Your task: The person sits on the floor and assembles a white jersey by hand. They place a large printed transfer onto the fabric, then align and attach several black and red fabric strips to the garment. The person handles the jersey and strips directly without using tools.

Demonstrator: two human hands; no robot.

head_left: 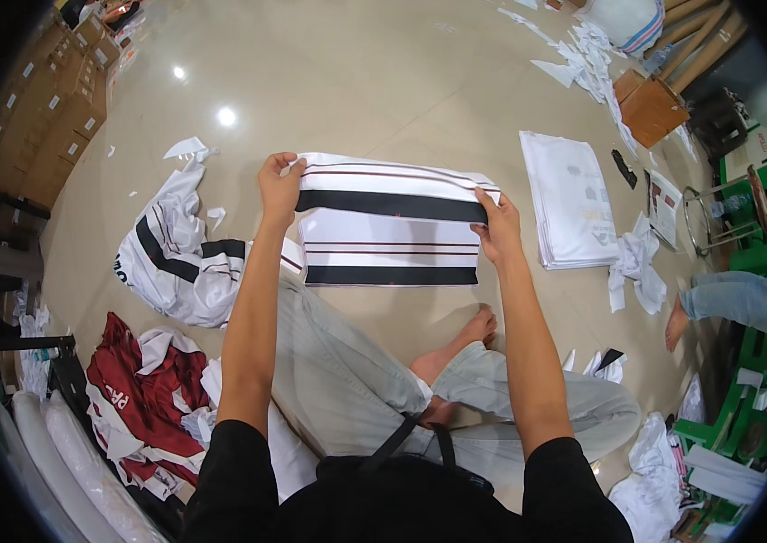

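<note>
Stretched between my hands is a white fabric panel [383, 181] with thin dark red lines and a broad black band along its near edge. My left hand [280, 188] pinches its left end, and my right hand [498, 223] grips the right end. Below it on the floor lies a matching striped panel or stack of panels [391, 235], flat and partly covered by the held one. A crumpled white garment with black bands [175, 249] lies left of my left forearm. To the right of my right hand is a neat stack of white sheets [569, 201].
A dark red and white cloth heap [150, 394] lies near left, beside plastic-wrapped rolls [62, 452]. Cardboard boxes [44, 118] line the far left. Green machines [764, 163] stand at right, near another person's leg [732, 299]. White scraps [583, 63] litter the far right floor.
</note>
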